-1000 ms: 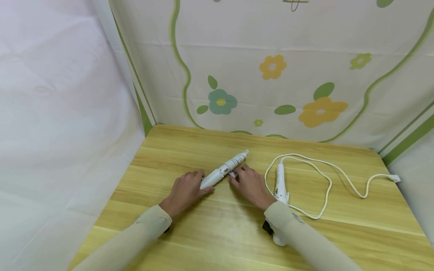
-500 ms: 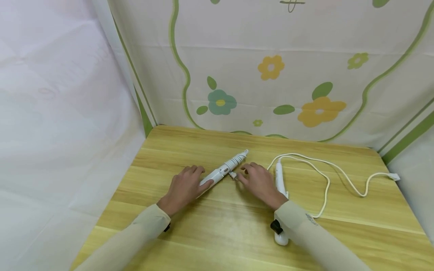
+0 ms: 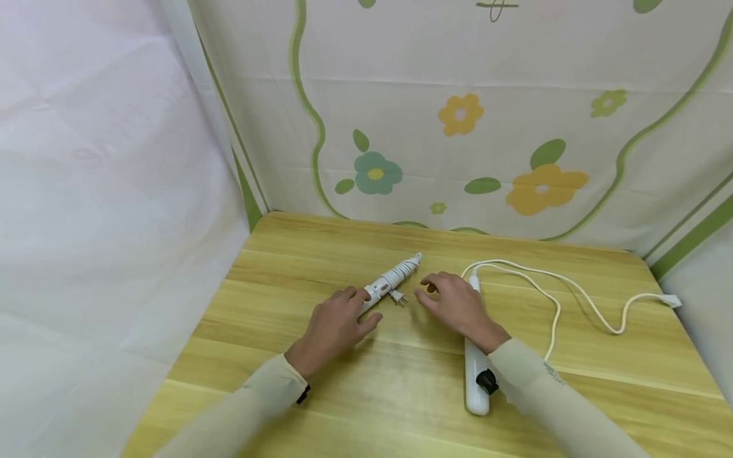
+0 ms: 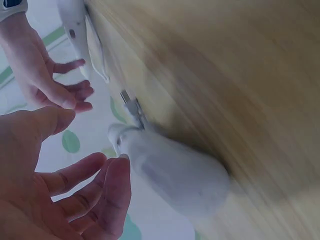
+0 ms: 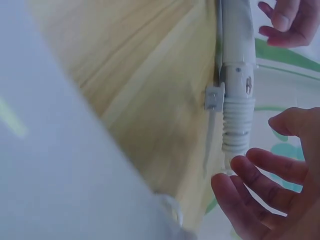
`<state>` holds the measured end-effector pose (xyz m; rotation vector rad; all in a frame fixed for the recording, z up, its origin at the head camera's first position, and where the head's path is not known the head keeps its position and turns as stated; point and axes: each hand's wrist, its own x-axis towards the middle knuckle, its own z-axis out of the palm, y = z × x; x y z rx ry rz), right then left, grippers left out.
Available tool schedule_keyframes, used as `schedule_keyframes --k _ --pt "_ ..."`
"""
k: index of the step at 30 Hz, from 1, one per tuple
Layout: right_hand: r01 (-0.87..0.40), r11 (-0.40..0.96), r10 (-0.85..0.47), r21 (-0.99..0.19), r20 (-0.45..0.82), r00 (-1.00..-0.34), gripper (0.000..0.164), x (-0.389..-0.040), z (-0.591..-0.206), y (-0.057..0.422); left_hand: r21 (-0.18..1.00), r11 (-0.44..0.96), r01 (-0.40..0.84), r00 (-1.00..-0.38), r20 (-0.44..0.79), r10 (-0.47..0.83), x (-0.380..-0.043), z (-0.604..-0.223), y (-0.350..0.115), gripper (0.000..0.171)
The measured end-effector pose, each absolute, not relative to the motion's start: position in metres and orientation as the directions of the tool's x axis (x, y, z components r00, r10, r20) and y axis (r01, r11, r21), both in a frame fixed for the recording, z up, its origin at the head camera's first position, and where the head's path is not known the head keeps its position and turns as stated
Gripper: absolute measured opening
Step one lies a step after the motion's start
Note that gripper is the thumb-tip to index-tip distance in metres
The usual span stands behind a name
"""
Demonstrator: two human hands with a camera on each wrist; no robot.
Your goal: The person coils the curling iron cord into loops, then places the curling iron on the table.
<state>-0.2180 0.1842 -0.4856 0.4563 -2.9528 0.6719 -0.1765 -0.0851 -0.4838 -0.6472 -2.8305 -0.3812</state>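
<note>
A white stick-shaped hair styling iron (image 3: 399,272) lies slantwise on the wooden table, its cord coiled tightly round the handle. The pronged plug (image 3: 399,298) sticks out beside the coils. Over the iron's near end is my left hand (image 3: 338,323), fingers spread and relaxed; in the left wrist view a gap shows between thumb and fingers, beside the iron's thick end (image 4: 175,172). My right hand (image 3: 455,304) hovers right of the plug, loosely curved and holding nothing. Beneath the right wrist lies a second white styling iron (image 3: 475,375), partly hidden by the hand and forearm.
The second iron's loose white cord (image 3: 558,312) loops across the right side of the table (image 3: 401,407), its plug (image 3: 670,300) close to the right edge. A flower-patterned cloth (image 3: 424,146) hangs behind, and plain white cloth (image 3: 114,222) at left.
My right hand has let go of the plug by the coiled cord and drawn back to the right. My left hand has loosened from the iron's near end and shifted slightly right.
</note>
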Motion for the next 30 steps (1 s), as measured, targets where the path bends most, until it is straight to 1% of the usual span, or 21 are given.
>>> schedule_keyframes --k 3,5,8,12,16,23,30 --pt "-0.311 0.854 -0.272 -0.418 0.15 -0.95 0.032 -0.218 -0.483 0.191 0.218 0.873 0.436 -0.896 0.201 0.397 -0.173 -0.484 -0.077 0.045" --pt "-0.317 0.85 -0.277 -0.42 0.153 -0.948 0.031 -0.218 -0.481 0.195 0.216 0.871 0.44 -0.895 0.184 0.407 -0.17 -0.484 -0.071 0.045" --pt "-0.315 0.848 -0.279 -0.426 0.147 -0.949 0.031 -0.219 -0.478 0.201 0.212 0.858 0.468 -0.881 0.198 0.431 -0.167 -0.485 -0.063 0.044" --pt "-0.31 0.849 -0.281 -0.428 0.132 -0.951 0.032 -0.219 -0.473 0.21 0.253 0.833 0.492 -0.868 0.21 0.449 -0.164 -0.487 -0.053 0.04" --pt "-0.311 0.849 -0.288 -0.427 0.12 -0.95 0.035 -0.219 -0.47 0.217 0.302 0.819 0.487 -0.873 0.19 0.449 -0.16 -0.49 -0.043 0.038" --pt "-0.324 0.85 -0.299 -0.415 0.127 -0.946 0.034 -0.223 -0.467 0.233 0.273 0.825 0.494 -0.869 0.173 0.463 -0.152 -0.495 -0.027 0.038" --pt "-0.318 0.854 -0.288 -0.412 0.134 -0.948 0.034 -0.225 -0.464 0.249 0.351 0.811 0.469 -0.88 0.104 0.464 -0.145 -0.494 -0.01 0.039"
